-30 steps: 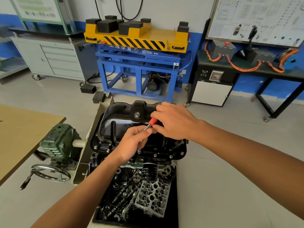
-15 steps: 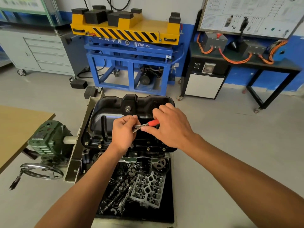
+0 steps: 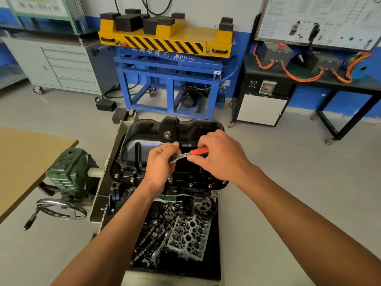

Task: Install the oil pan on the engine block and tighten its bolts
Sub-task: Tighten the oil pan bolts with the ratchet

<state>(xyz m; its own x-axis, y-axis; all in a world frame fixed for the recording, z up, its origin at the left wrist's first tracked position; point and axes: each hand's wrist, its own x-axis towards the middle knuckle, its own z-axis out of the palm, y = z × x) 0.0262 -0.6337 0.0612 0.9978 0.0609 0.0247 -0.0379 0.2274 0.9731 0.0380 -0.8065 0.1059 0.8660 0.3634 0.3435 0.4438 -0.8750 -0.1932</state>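
Workshop floor: I see the black oil pan (image 3: 144,131) seated on the engine block (image 3: 121,191), both hands poised above it, right hand (image 3: 222,159) gripping a red-handled wrench (image 3: 199,150), left hand (image 3: 160,164) pinching its metal end.

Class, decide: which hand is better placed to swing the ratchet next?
Right. The right hand pinches the ratchet by its red handle; the left hand holds its head above the oil pan.

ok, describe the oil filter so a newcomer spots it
Find the black oil pan in the middle. Just below its near edge stands the oil filter, beside a spoked wheel. It is the only smooth black can with white lettering among bare metal parts.
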